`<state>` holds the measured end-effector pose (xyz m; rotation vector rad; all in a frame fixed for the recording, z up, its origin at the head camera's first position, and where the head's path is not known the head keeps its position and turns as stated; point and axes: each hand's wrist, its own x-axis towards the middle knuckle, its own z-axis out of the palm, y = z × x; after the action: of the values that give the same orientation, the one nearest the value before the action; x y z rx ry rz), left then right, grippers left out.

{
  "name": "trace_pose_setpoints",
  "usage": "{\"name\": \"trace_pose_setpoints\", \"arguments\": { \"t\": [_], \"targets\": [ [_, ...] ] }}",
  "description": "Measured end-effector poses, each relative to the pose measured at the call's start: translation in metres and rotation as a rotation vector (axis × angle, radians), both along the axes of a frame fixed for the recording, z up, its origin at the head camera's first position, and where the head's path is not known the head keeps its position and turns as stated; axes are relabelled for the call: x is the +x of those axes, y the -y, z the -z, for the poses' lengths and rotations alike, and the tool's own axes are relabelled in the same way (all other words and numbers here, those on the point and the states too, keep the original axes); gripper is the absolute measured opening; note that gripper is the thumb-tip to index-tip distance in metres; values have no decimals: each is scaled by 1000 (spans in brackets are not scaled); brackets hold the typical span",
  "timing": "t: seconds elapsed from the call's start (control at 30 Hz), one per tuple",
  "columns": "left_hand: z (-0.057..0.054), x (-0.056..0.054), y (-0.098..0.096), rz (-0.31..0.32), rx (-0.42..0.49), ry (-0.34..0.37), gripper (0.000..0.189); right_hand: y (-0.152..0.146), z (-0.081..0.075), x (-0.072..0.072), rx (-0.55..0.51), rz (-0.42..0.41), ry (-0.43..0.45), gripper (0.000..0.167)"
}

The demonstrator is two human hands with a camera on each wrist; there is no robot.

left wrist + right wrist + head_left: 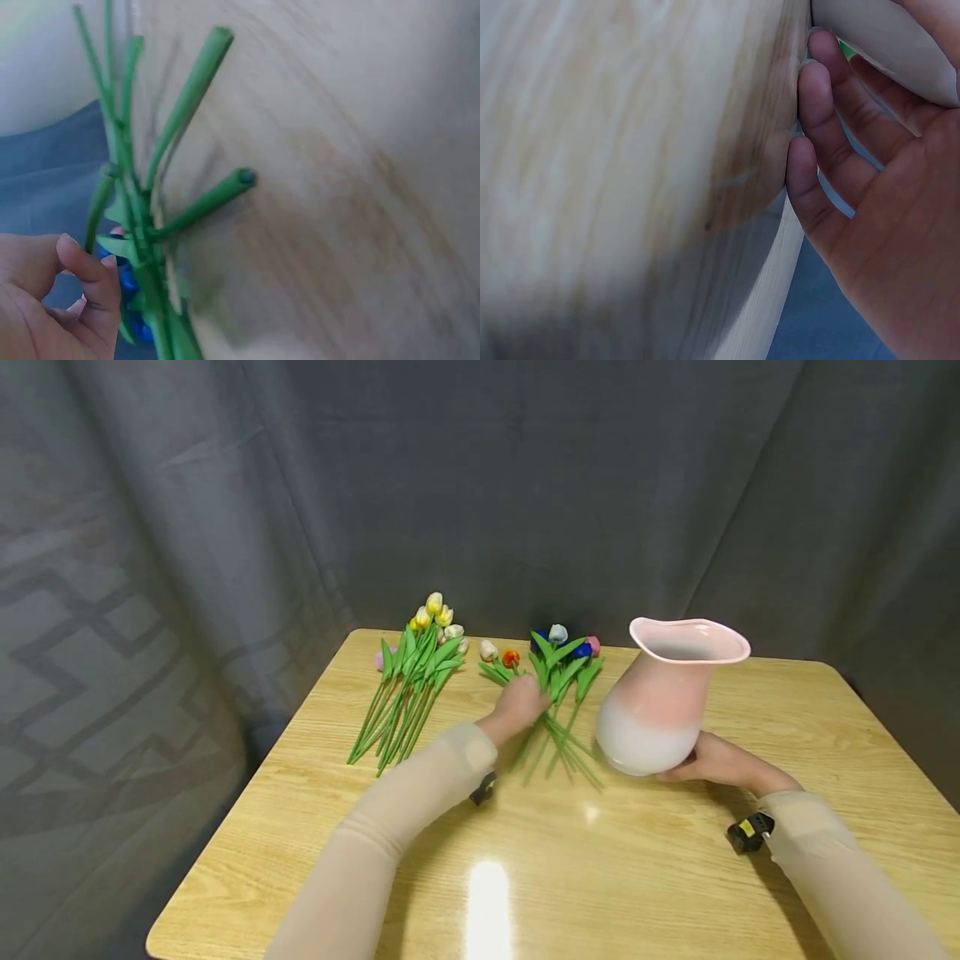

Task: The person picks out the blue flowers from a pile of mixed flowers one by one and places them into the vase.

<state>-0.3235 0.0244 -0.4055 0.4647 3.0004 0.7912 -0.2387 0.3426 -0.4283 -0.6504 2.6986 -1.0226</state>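
My left hand (pixel 523 700) is over a loose bunch of artificial tulips, pinching a green stem (pixel 97 210) between curled fingers and thumb. Other stems (pixel 196 86) fan out beside the fingertips, and blue blooms (pixel 129 283) show behind them. In the head view, an orange tulip (pixel 511 658) and a white one (pixel 488 650) lie just beyond this hand. My right hand (pixel 716 762) holds the lower side of a pink-and-white vase (pixel 660 702) with a wavy rim. In the right wrist view, the thumb lies over the vase (pixel 900 56) and the bent fingertips (pixel 802 154) meet the tabletop.
Another bunch of tulips (pixel 408 685), yellow, white and purple, lies at the left on the wooden table (pixel 300 877). Blue, pink and pale tulips (pixel 558 652) lie at the back middle. A dark grey curtain (pixel 517 502) hangs behind the table and at its sides.
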Motion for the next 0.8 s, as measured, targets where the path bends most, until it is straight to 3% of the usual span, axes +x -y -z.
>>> {"name": "trace_pose_setpoints", "arguments": {
  "t": [0.1, 0.23, 0.33, 0.47, 0.57, 0.8],
  "targets": [
    [-9, 4, 7, 23, 59, -57, 39, 1, 0, 1, -6, -2, -4, 68],
    [-26, 8, 27, 7, 130, -160, 27, 1, 0, 2, -12, -1, -4, 68],
    [-38, 9, 50, -38, 171, -219, 11, 1, -1, 3, -11, 2, -6, 66],
    [-49, 6, 89, -97, 179, -255, 18, 1, -1, 4, -14, 3, -10, 65],
    [-50, 3, 117, -148, 158, -246, 17, 1, 0, 5, -21, 6, -3, 66],
    [-37, 0, 169, -258, 23, -182, 16, 0, 3, 6, -10, 4, 18, 68]
  ]
}}
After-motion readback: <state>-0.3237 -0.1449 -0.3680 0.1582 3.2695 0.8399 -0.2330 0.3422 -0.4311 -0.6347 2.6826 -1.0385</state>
